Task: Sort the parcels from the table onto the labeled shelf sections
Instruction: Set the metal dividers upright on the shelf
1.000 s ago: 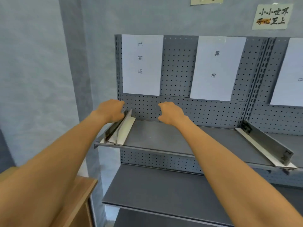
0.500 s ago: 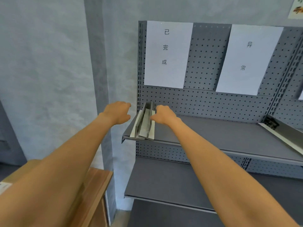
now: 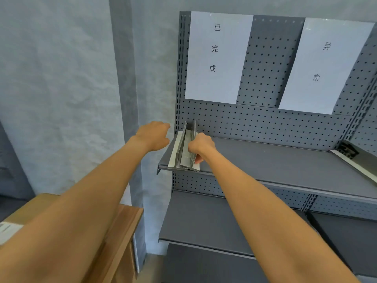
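Grey perforated steel shelf (image 3: 285, 160): right hand (image 3: 201, 145) grips shiny L-shaped dividers (image 3: 186, 149), left hand (image 3: 154, 135) curled, empty

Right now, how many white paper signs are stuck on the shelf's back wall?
2. One paper sign hangs at the left end, above the metal dividers. The other paper sign hangs further right. More may lie beyond the picture's right edge.

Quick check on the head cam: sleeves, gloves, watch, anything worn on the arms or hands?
Nothing worn that shows. Both forearms are bare along their whole visible length, with no sleeve edge in frame. The left hand and right hand are bare too: no gloves, watch, bands or markings. Rings cannot be ruled out, since the fingers are mostly hidden.
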